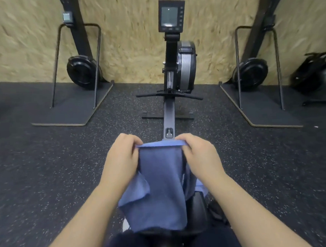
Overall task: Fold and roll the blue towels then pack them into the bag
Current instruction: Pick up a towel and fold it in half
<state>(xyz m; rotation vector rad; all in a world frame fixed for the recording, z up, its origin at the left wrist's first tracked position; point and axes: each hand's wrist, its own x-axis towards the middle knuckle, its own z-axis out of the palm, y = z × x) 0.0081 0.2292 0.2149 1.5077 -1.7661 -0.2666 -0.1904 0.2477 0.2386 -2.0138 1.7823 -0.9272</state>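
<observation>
A blue towel (161, 184) hangs in front of me, held up by its top edge. My left hand (122, 159) pinches the towel's top left corner. At the top right corner my right hand (199, 153) pinches it in the same way. The top edge is stretched flat between the two hands, and the cloth drops in loose folds over the black seat below. A second layer of blue cloth shows behind the right side. No bag is plainly visible.
A rowing machine (174, 70) with a monitor (170, 15) stands straight ahead, its rail (169, 115) running toward me. Two upright machines on flat platforms (70, 109) (267, 106) flank it. The floor (48, 176) is dark speckled rubber, and a chipboard wall is behind.
</observation>
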